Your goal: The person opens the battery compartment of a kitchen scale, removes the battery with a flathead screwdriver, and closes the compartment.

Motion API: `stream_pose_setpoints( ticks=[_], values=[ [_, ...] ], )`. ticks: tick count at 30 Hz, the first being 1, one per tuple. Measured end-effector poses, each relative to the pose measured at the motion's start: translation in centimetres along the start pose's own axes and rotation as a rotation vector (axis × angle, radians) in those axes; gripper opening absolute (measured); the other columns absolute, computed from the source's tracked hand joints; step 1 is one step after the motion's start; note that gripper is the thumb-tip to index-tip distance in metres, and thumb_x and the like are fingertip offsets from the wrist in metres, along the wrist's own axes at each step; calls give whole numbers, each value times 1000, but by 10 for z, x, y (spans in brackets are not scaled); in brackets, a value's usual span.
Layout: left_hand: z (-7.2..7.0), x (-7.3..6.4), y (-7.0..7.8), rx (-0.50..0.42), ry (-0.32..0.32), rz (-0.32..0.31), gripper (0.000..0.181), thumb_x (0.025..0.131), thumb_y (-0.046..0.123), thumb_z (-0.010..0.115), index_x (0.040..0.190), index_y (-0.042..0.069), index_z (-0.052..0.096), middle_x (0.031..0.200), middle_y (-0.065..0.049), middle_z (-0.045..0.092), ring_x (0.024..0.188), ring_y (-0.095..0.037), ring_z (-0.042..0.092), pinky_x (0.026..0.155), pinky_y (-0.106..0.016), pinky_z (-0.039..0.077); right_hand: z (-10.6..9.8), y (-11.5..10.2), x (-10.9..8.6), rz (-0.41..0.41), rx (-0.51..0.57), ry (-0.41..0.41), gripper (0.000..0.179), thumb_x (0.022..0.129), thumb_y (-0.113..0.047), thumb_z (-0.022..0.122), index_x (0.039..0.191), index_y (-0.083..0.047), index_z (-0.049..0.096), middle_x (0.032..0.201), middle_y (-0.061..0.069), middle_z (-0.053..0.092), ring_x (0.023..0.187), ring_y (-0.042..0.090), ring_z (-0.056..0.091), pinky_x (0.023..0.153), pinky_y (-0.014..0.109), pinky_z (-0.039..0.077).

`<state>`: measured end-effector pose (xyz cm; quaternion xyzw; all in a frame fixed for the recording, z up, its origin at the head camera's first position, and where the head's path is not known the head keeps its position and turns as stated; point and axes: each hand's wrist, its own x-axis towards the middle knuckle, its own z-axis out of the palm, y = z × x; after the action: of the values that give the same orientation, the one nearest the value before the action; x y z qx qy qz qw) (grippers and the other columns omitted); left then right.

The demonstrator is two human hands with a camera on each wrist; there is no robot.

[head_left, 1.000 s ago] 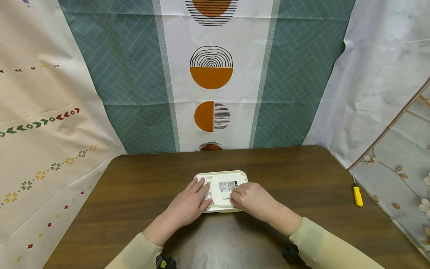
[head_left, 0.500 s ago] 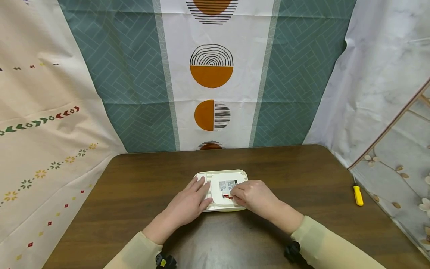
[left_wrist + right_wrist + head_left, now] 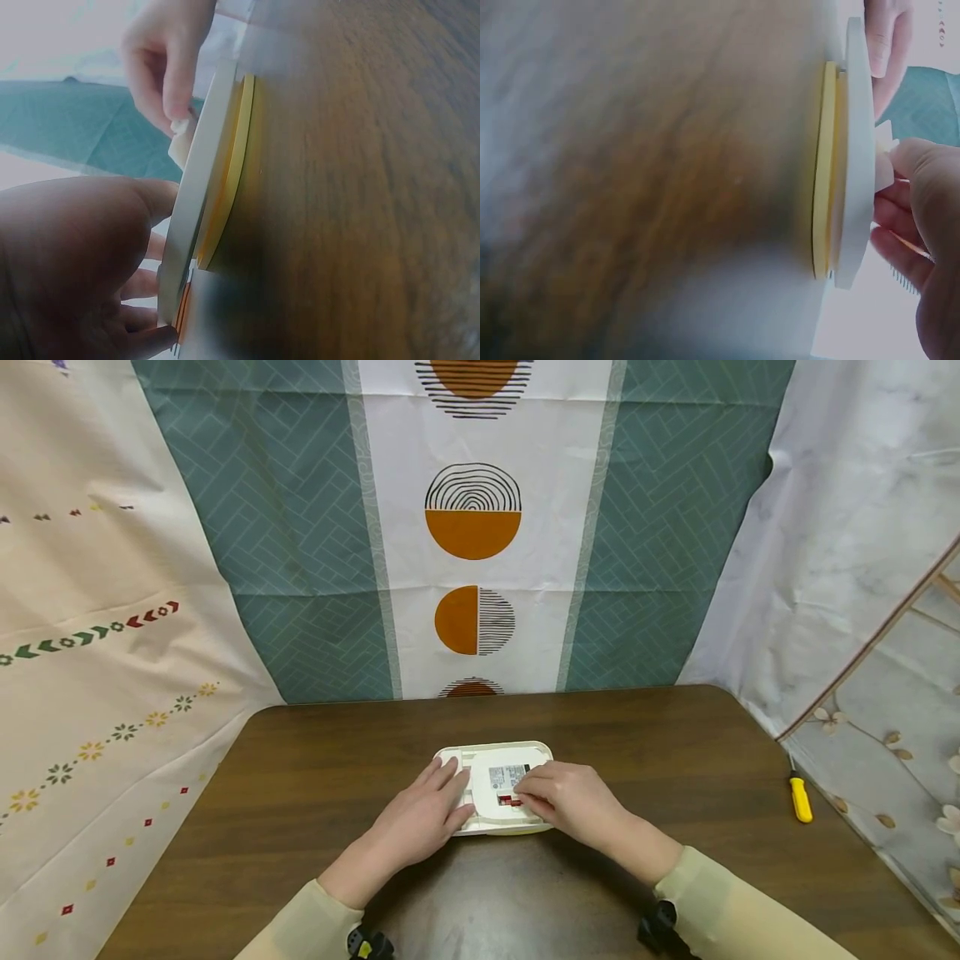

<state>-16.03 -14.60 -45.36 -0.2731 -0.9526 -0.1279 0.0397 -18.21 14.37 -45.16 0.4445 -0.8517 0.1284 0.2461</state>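
Note:
A white, rounded rectangular device (image 3: pixel 487 758) lies on the table with its labelled underside up; a yellow layer (image 3: pixel 823 172) shows beneath it. My left hand (image 3: pixel 420 806) rests on the device's left end with its fingers extended. Between thumb and fingers my right hand (image 3: pixel 573 797) pinches a small white battery cover (image 3: pixel 884 161), tilted up off the underside. The battery compartment (image 3: pixel 508 800) is uncovered near the right hand, with something red inside, too small to make out and partly hidden by the fingers.
A yellow-handled screwdriver (image 3: pixel 800 797) lies at the right edge of the brown wooden table (image 3: pixel 337 735). Patterned cloths hang behind the table and along both sides.
My right hand has lifted the battery cover and shifted slightly right and up, so the red inside of the compartment now shows. My left hand has stayed in place.

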Motion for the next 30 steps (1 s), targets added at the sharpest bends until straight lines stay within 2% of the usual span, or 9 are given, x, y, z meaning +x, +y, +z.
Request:
stream_pose_setpoints(
  ticks=[3, 5, 13, 21, 30],
  values=[
    [0, 0, 0, 0, 1, 5, 61, 113, 40, 64, 160, 2, 57, 169, -25, 46, 159, -48, 37, 124, -58, 42, -3, -1, 2, 75, 54, -21, 8, 96, -13, 88, 101, -17, 86, 99, -8, 78, 91, 13, 74, 79, 35, 64],
    [0, 0, 0, 1, 3, 5, 61, 113, 40, 64, 160, 2, 57, 169, -25, 46, 159, -48, 37, 124, -58, 42, -4, -1, 4, 94, 64, -25, 8, 96, -13, 88, 101, -18, 86, 98, -9, 79, 90, 12, 74, 79, 35, 64],
    [1, 1, -1, 1, 6, 8, 61, 114, 41, 63, 160, 2, 57, 169, -25, 46, 159, -48, 37, 124, -58, 42, -3, 0, 5, 33, -6, 0, 13, 90, -11, 92, 95, -18, 83, 89, -9, 77, 75, 8, 71, 66, 30, 61],
    [2, 0, -1, -8, -4, -1, 61, 114, 41, 63, 161, 3, 57, 170, -24, 45, 160, -46, 37, 123, -59, 42, -3, 0, 4, 6, -39, 2, 16, 89, -11, 94, 98, -17, 82, 92, -8, 78, 76, 7, 72, 67, 29, 62],
    [0, 1, -1, -6, -17, -9, 61, 114, 42, 62, 161, 4, 56, 171, -23, 44, 161, -46, 35, 125, -58, 41, -5, 5, 4, -8, -66, 102, 20, 84, -8, 96, 95, -14, 81, 89, -6, 77, 71, 8, 71, 63, 29, 62]
  ],
)
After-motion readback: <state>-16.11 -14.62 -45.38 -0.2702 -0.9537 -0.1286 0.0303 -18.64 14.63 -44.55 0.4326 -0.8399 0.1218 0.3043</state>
